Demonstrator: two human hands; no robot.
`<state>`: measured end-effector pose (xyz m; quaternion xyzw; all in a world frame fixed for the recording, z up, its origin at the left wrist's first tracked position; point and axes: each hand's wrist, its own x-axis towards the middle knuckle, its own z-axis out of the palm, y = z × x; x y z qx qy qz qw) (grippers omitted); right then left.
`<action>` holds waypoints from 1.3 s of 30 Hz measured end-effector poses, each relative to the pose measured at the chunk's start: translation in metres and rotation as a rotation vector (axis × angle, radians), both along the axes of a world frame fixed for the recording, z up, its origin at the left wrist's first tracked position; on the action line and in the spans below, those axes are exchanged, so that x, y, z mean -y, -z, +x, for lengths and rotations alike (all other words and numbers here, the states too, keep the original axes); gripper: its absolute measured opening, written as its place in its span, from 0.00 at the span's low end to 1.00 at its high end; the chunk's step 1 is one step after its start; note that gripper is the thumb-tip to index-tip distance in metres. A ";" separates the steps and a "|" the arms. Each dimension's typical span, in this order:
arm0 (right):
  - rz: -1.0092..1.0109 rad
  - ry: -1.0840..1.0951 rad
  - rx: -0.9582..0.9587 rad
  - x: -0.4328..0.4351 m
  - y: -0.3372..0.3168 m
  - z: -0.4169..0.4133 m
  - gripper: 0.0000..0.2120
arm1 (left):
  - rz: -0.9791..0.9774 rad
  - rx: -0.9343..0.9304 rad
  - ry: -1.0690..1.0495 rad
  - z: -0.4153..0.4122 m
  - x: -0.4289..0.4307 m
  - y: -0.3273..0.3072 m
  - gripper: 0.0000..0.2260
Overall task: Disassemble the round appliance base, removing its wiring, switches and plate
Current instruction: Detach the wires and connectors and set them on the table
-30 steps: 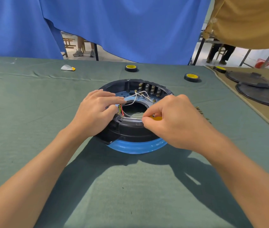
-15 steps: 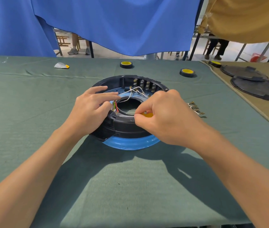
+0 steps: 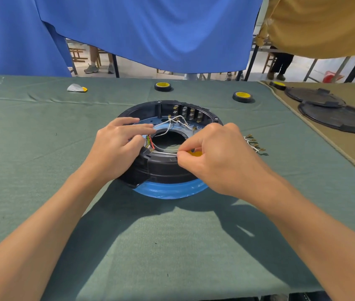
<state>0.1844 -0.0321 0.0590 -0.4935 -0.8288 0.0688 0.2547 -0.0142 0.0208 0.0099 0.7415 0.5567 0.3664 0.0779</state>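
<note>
The round appliance base [image 3: 168,170], black with a blue lower rim, lies on the green cloth in the middle. White wires [image 3: 172,122] loop over its blue inner plate [image 3: 161,124], below a row of brass switch terminals [image 3: 190,112] at the far wall. My left hand [image 3: 118,146] rests on the left rim, fingers stretched over the plate and thumb beside the red and green wires [image 3: 149,142]. My right hand [image 3: 213,157] pinches a white wire [image 3: 165,153] lying along the near rim. A small yellow thing [image 3: 194,153] shows under its fingers.
Loose white wires with brass terminals [image 3: 253,144] lie right of the base. Yellow-cored tape rolls [image 3: 163,86] [image 3: 242,97] and a white-yellow piece [image 3: 76,88] sit at the back. Two black round plates [image 3: 335,118] lie on tan cloth at right.
The view has shifted a little. Both hands stay on the base; my right hand's pinch has slid slightly left along the near rim.
</note>
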 end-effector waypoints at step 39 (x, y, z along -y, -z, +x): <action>-0.037 0.021 0.047 -0.001 -0.009 -0.006 0.18 | 0.005 -0.073 -0.046 0.001 0.000 0.001 0.25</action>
